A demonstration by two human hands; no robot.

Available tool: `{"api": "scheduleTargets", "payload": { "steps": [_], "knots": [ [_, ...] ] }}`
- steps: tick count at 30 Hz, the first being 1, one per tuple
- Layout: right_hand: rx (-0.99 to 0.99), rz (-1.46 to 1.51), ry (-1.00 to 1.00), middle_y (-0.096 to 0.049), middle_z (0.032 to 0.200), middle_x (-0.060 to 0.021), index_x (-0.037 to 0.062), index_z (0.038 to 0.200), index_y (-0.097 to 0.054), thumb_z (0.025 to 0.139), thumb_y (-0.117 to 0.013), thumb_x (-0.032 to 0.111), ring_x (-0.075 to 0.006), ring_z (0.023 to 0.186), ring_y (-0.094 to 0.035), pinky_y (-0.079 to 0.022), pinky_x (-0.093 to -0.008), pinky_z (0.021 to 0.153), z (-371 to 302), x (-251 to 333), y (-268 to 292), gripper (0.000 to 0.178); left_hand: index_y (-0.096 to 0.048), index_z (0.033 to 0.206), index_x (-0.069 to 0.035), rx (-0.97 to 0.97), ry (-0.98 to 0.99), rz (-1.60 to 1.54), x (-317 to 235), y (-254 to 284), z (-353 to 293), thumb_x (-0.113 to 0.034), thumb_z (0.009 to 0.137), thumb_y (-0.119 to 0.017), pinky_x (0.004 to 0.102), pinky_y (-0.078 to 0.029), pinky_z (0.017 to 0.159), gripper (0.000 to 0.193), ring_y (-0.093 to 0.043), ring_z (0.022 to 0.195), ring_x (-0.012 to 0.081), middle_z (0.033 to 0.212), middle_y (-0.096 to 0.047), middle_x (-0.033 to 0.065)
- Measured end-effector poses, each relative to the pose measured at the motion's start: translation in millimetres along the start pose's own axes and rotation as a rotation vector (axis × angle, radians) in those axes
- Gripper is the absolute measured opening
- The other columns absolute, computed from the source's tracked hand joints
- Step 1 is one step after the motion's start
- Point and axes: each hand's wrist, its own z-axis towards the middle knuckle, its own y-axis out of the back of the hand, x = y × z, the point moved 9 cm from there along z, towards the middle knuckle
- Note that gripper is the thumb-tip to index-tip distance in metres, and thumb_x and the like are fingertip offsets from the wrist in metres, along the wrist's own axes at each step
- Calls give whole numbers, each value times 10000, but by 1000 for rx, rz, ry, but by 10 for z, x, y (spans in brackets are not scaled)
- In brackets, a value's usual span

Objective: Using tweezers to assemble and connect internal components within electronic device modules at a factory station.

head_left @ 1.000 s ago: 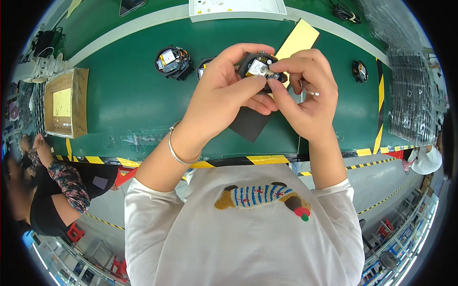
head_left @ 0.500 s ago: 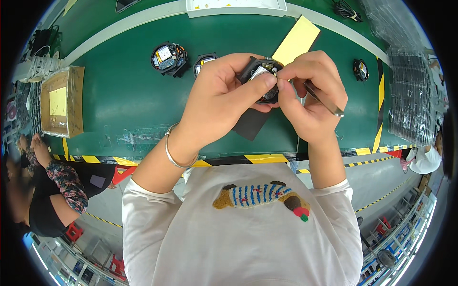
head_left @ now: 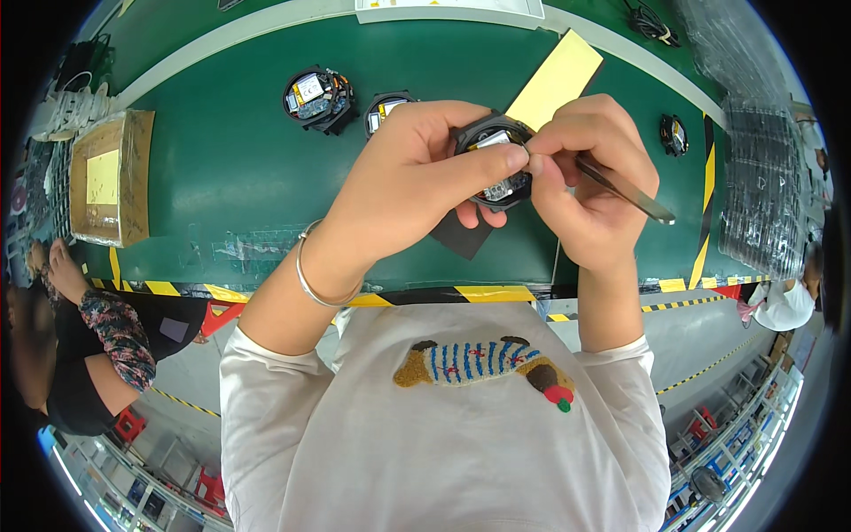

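Note:
An opened round black watch case (head_left: pixel 507 184), with a white-labelled battery and circuit parts showing inside, is gripped by my left hand (head_left: pixel 403 182). Its thumb lies across the open face and the fingers curl beneath. My right hand (head_left: pixel 607 182) keeps a pair of metal tweezers (head_left: pixel 636 193) tucked in its curled fingers, pointing out to the right. Its thumb and index finger pinch together at the case's right edge, touching my left thumb tip; anything between them is too small to make out. A similar open watch case (head_left: pixel 384 108) lies just beyond my left hand, partly covered by it.
Another open watch case (head_left: pixel 317 97) lies farther left, and a smaller one (head_left: pixel 674 135) at the right. A yellow pad (head_left: pixel 557 78) and a black sheet (head_left: pixel 463 239) are near my hands. A cardboard box (head_left: pixel 135 177) stands left; a white tray (head_left: pixel 452 11) is behind. A co-worker's arm (head_left: pixel 115 332) shows left.
The watch case in my left hand has tipped to show more of its open face and sits slightly lower right. My right hand has shifted slightly right, and the tweezers have swung outward.

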Motion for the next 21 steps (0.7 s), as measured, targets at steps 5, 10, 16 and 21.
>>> {"api": "scheduleTargets", "payload": {
  "steps": [5, 10, 16, 21],
  "knots": [
    [27, -191, 1, -567, 728, -4, 43, 738, -589, 672, -610, -10, -64, 552, -418, -298, -203, 451, 256, -31, 104, 87, -621, 1021, 11, 59, 69, -24, 21, 4, 0, -173, 878, -573, 172, -450, 440, 238, -595, 527, 81, 803, -673, 85],
    [12, -505, -66, -570, 740, -70, 1, 828, -621, 798, -598, 105, -171, 664, -519, -403, -276, 597, 904, -729, 81, 111, -610, 1026, 0, 67, 117, 17, 62, -44, -50, -160, 892, -515, 157, -410, 446, 230, -579, 546, 58, 837, -686, 92],
    [-15, -618, -81, -579, 700, -193, -33, 790, -619, 748, -608, 124, -336, 654, -578, -446, -376, 597, 1049, -953, 91, 163, -598, 1000, -13, 87, 93, 50, 95, 16, -33, -142, 908, -476, 157, -388, 448, 200, -567, 549, 46, 847, -688, 82],
    [5, -182, -295, -552, 726, 0, 22, 800, -602, 937, -482, 336, -73, 546, -429, -343, -213, 528, 353, -762, 298, 363, -572, 977, 18, -21, -71, 175, -7, 108, -26, -91, 908, -490, 186, -457, 517, 153, -589, 633, 61, 801, -657, 78]
  ]
}}
